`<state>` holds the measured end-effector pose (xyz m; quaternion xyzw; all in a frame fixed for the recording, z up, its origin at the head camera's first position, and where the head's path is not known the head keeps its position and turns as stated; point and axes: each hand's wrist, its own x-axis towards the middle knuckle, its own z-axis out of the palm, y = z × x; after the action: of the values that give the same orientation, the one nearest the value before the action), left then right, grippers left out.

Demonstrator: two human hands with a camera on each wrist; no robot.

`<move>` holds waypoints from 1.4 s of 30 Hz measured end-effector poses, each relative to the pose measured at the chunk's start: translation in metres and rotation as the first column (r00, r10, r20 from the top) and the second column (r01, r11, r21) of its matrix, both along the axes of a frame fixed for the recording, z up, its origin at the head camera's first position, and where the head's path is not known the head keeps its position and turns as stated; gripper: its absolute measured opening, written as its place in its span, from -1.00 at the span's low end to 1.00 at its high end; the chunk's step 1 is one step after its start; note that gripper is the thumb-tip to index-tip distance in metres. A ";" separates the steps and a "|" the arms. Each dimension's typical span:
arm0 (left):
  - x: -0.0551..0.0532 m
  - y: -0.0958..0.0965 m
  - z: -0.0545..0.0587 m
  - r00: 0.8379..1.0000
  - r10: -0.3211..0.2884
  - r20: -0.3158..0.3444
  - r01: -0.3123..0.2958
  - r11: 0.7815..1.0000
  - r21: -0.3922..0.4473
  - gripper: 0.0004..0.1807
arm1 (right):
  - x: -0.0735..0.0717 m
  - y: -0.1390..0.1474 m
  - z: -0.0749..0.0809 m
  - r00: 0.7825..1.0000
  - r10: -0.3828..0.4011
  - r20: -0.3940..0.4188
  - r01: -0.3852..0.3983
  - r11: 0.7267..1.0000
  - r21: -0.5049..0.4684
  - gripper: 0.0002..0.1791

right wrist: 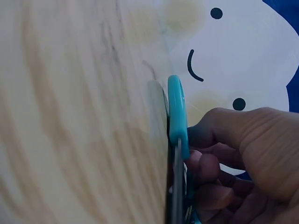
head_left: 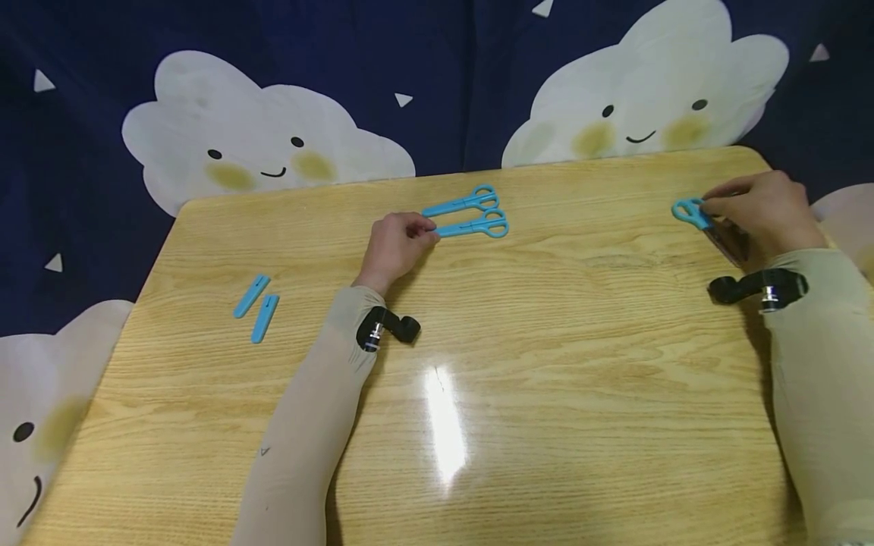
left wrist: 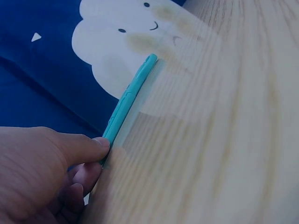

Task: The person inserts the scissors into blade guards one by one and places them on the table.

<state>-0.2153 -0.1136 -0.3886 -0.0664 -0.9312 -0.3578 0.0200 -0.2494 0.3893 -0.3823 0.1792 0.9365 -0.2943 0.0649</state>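
Observation:
Two pairs of blue scissors lie side by side at the back middle of the table, their blades in blue covers. My left hand pinches the covered tip of the nearer scissors between thumb and finger; the farther scissors lie just behind. In the left wrist view, the pinched scissors lie along the tabletop. At the right, my right hand grips blue-handled scissors with bare dark blades. The right wrist view shows the handle beside the fingers, which hide part of it.
Two loose blue blade covers, one farther and one nearer, lie on the left of the wooden table. A dark blue cloth with smiling clouds hangs behind the table's back edge.

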 end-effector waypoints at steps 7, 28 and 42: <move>0.000 0.000 0.000 1.000 0.004 0.003 -0.004 1.000 0.000 -0.80 | -0.001 -0.005 0.001 0.998 0.053 -0.017 -0.053 0.998 0.021 -0.38; -0.001 0.000 -0.001 1.000 0.000 0.000 0.000 1.000 0.007 -0.80 | -0.003 -0.008 0.000 0.983 0.181 0.010 -0.181 0.973 0.142 -0.46; -0.002 -0.002 -0.002 1.000 0.004 0.009 -0.004 1.000 0.009 -0.80 | -0.004 -0.010 0.000 0.983 0.185 -0.011 -0.182 0.973 0.141 -0.42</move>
<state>-0.2175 -0.1156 -0.3906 -0.0628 -0.9299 -0.3621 0.0171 -0.2536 0.3796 -0.3819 0.0927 0.9680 -0.2229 0.0680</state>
